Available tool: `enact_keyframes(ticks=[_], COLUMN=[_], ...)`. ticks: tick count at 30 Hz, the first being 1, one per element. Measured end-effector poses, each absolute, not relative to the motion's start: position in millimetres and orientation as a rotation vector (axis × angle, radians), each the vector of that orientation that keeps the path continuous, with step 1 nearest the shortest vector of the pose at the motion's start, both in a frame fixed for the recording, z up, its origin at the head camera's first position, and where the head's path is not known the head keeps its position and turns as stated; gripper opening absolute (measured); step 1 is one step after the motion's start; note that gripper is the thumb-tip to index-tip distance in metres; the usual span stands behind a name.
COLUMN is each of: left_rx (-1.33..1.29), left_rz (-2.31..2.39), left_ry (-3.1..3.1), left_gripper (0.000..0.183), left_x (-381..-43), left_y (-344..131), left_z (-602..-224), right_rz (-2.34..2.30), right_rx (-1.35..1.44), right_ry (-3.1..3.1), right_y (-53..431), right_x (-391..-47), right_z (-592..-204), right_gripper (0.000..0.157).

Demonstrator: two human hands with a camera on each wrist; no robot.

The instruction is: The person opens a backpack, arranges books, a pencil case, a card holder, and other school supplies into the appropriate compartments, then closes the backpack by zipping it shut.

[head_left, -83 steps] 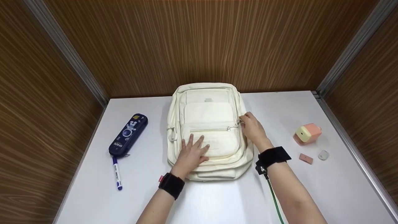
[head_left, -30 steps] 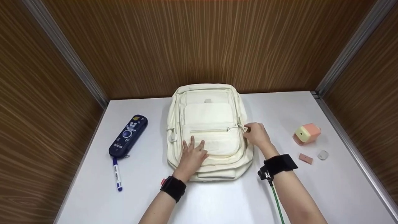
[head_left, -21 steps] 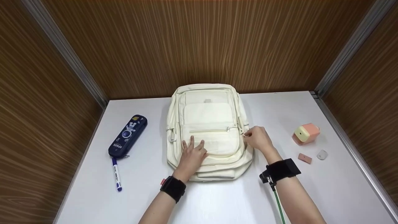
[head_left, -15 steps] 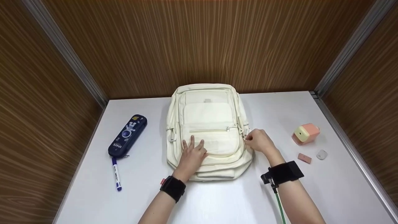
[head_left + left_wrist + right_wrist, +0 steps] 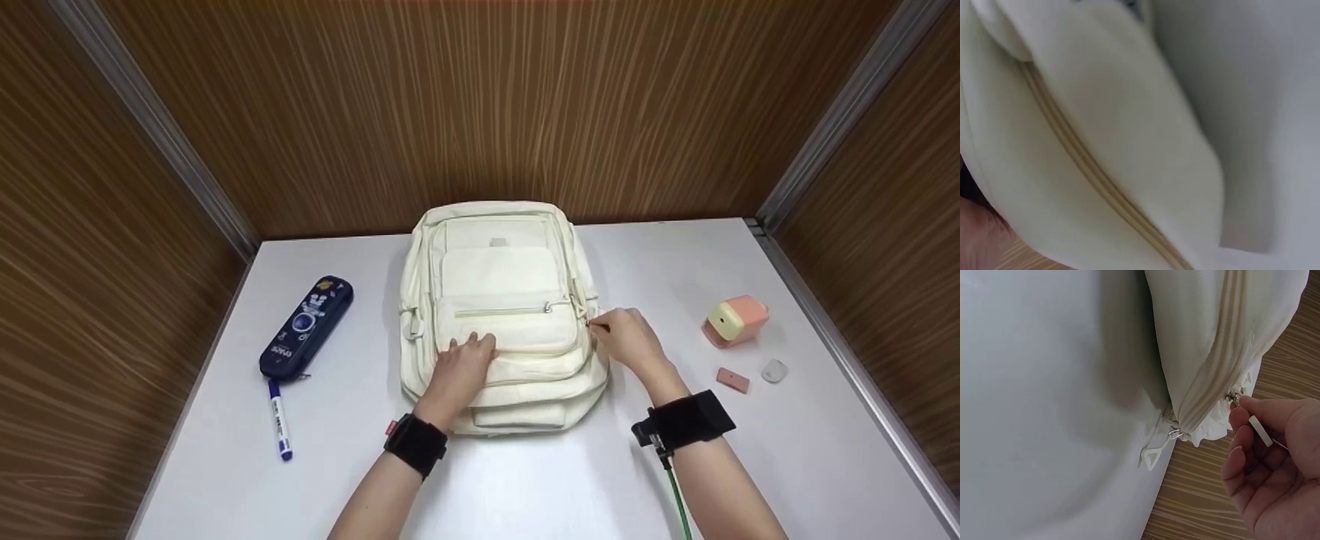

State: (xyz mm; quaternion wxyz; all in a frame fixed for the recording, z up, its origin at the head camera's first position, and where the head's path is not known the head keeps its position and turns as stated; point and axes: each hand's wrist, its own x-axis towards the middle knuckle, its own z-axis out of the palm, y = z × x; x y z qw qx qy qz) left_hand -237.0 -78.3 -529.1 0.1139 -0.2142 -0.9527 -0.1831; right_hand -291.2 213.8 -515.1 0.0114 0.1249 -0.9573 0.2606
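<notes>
White zipper pull (image 5: 1260,431) pinched by right hand (image 5: 1275,475).

"SPACE" on the dark-blue pencil case (image 5: 306,328), with lettering on the marker (image 5: 280,420) too small to read

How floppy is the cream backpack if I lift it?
The backpack would probably bend and flop, since its cloth puckers near the zipper pull in the right hand. It likely won't roll, lying flat on the table. Its weight is hard to judge: the inside is hidden.
</notes>
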Motion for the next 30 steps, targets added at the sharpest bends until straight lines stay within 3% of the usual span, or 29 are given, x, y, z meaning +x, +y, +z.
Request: enact_keyframes(ticks=[8, 30], left_rx=[-0.539, -0.523], left_rz=[-0.665, -0.769], left_ry=[-2.79, -2.741], left_gripper=[0.019, 0.018], left_x=[-242, -242], left_y=[-79, -78], left_z=[-519, -522], right_rz=[0.905, 1.19], right_rx=[0.354, 0.491], right_ry=[-3.015, -2.995], right_y=[217, 192], right_x=[-281, -234], right_z=[-505, -491], right_gripper=[0.02, 0.012])
